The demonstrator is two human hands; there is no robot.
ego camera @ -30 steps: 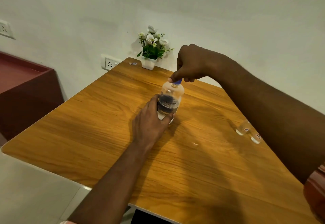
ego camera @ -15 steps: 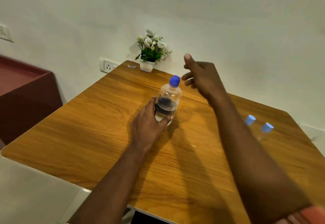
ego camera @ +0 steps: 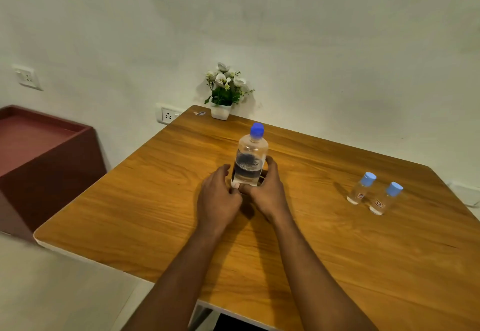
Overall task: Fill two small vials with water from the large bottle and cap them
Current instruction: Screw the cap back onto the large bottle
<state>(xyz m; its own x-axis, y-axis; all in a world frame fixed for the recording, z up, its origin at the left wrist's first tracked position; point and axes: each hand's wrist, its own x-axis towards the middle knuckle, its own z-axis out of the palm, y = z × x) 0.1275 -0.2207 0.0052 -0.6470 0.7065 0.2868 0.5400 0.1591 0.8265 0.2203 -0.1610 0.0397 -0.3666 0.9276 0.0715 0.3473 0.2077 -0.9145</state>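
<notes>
The large clear water bottle [ego camera: 250, 159] stands upright in the middle of the wooden table [ego camera: 337, 265], with a blue cap [ego camera: 257, 130] on it and a dark label. My left hand [ego camera: 218, 198] presses against its lower left side, thumb on the label. My right hand [ego camera: 267, 193] wraps the lower right side, fingers behind the bottle. The two hands meet in front of the bottle's base. Two small clear vials [ego camera: 362, 188] [ego camera: 386, 198] stand upright at the right of the table, each with a light blue cap on, apart from both hands.
A white pot of flowers [ego camera: 223, 92] sits at the table's far edge by the wall. A wall socket [ego camera: 167, 115] is left of it. A dark red cabinet [ego camera: 39, 164] stands to the left, below table height.
My right hand let go of the bottle's cap, lifted away, then came down to the bottle's lower right side. My left hand stayed at the base. The bottle has not moved.
</notes>
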